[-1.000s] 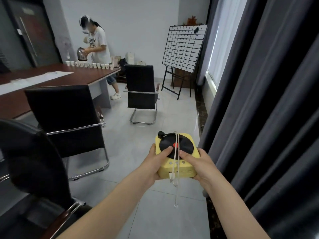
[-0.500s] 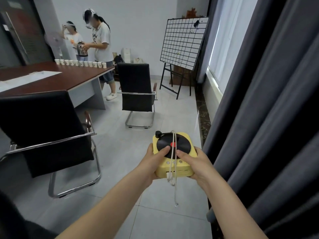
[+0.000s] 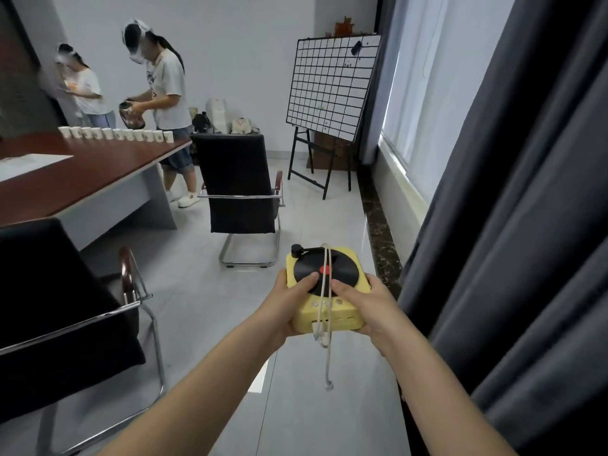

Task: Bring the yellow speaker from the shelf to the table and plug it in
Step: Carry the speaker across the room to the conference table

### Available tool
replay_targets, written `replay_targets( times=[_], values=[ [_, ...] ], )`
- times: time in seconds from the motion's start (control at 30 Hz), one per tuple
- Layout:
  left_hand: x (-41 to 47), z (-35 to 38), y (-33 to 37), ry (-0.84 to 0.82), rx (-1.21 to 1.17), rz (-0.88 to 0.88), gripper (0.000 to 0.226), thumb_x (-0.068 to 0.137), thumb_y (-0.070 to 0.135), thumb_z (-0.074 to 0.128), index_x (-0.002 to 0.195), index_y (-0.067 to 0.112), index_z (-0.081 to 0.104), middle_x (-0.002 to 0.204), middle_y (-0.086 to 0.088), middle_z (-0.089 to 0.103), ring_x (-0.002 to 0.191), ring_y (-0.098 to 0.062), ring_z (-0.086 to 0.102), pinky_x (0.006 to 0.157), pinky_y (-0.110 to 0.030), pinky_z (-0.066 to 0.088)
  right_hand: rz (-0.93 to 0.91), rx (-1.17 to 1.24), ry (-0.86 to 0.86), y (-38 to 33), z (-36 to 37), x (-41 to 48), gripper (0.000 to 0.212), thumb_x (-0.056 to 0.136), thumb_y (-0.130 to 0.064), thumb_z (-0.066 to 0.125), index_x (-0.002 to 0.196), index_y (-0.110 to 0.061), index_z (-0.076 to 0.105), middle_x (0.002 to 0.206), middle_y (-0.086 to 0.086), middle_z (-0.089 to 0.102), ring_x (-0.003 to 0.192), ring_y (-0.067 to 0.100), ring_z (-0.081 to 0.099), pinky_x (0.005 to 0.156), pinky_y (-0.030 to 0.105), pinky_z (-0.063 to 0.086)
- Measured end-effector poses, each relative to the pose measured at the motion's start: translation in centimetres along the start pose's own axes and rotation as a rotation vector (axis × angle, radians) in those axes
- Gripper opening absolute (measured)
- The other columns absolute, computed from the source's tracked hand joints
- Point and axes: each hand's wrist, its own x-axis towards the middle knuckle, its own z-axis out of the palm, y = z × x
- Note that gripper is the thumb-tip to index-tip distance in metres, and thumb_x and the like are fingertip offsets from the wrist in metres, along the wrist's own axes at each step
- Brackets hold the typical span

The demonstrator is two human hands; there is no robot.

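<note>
Both hands, left hand (image 3: 294, 302) and right hand (image 3: 368, 311), hold the yellow speaker (image 3: 325, 291) with its cord (image 3: 325, 324) dangling, off the shelf but not yet on the worktop (image 3: 82, 179) or plugged in

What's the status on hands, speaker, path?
Left hand, right hand gripping yellow speaker. White cable dangling, unplugged. Black chairs line the table.

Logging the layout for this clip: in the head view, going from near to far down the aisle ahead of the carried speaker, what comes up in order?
Yellow speaker held in the left hand and right hand → black chair → grid board on its easel → bags against the back wall.
</note>
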Motion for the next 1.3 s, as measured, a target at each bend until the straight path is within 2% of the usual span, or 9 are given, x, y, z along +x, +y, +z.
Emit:
replay_targets(
  times=[0.27, 0.43, 0.63, 0.77, 0.9, 1.1, 1.3],
  values=[
    [11.2, 0.5, 4.2, 0.007, 0.019, 0.008, 0.048, 0.086, 0.042, 0.064, 0.128, 0.028, 0.045, 0.122, -0.007, 0.063, 0.106, -0.031, 0.065, 0.083, -0.049, 0.058, -0.017, -0.019, -0.009, -2.7, 0.2, 12.0, 0.062, 0.071, -0.03, 0.081, 0.124, -0.018, 0.052, 0.114, 0.008, 0.065, 0.101, 0.028, 0.065, 0.079, 0.043, 0.059],
    [19.4, 1.3, 7.3, 0.012, 0.022, 0.018, 0.05, 0.086, 0.041, 0.063, 0.13, 0.027, 0.044, 0.123, -0.009, 0.062, 0.106, -0.031, 0.065, 0.078, -0.045, 0.059, -0.018, -0.049, -0.016, -5.0, 0.0, 21.1, 0.065, 0.07, -0.03, 0.081, 0.126, -0.017, 0.051, 0.116, 0.009, 0.065, 0.102, 0.03, 0.065, 0.084, 0.048, 0.058],
    [28.4, 2.2, 11.5, 0.032, 0.003, 0.042, 0.055, 0.084, 0.042, 0.065, 0.132, 0.029, 0.042, 0.122, -0.01, 0.063, 0.103, -0.031, 0.066, 0.074, -0.044, 0.06, -0.029, -0.07, -0.053, -8.7, -0.1, 30.8, 0.064, 0.071, -0.031, 0.08, 0.126, -0.017, 0.051, 0.115, 0.009, 0.065, 0.101, 0.03, 0.065, 0.083, 0.048, 0.058],
    [33.3, 2.4, 13.7, 0.041, 0.005, 0.038, 0.055, 0.084, 0.042, 0.065, 0.132, 0.028, 0.044, 0.119, -0.009, 0.064, 0.099, -0.028, 0.067, 0.065, -0.037, 0.059, -0.025, -0.071, -0.064, -10.7, 0.3, 35.8, 0.061, 0.072, -0.029, 0.08, 0.125, -0.015, 0.052, 0.112, 0.009, 0.066, 0.097, 0.027, 0.066, 0.074, 0.041, 0.059],
    [38.3, 2.3, 15.6, 0.042, 0.001, 0.03, 0.056, 0.084, 0.043, 0.065, 0.133, 0.03, 0.042, 0.121, -0.009, 0.064, 0.102, -0.029, 0.067, 0.071, -0.039, 0.06, -0.022, -0.076, -0.062, -12.1, 0.7, 40.7, 0.06, 0.073, -0.029, 0.079, 0.125, -0.015, 0.051, 0.112, 0.008, 0.065, 0.095, 0.025, 0.065, 0.065, 0.035, 0.057],
    [47.8, 1.8, 18.7, 0.039, 0.004, 0.028, 0.054, 0.084, 0.042, 0.065, 0.131, 0.03, 0.041, 0.12, -0.008, 0.062, 0.102, -0.028, 0.066, 0.077, -0.044, 0.06, -0.033, -0.066, -0.057, -14.5, 1.9, 49.5, 0.056, 0.076, -0.026, 0.077, 0.124, -0.015, 0.05, 0.104, 0.005, 0.063, 0.089, 0.022, 0.064, 0.066, 0.034, 0.056],
    [57.7, -0.1, 22.8, 0.031, 0.026, 0.022, 0.051, 0.081, 0.044, 0.067, 0.127, 0.031, 0.046, 0.118, -0.008, 0.064, 0.102, -0.03, 0.067, 0.082, -0.049, 0.059, -0.041, -0.052, -0.046, -17.1, 4.3, 59.1, 0.054, 0.075, -0.025, 0.078, 0.122, -0.015, 0.051, 0.106, 0.007, 0.065, 0.093, 0.024, 0.065, 0.069, 0.036, 0.058]
  ],
)
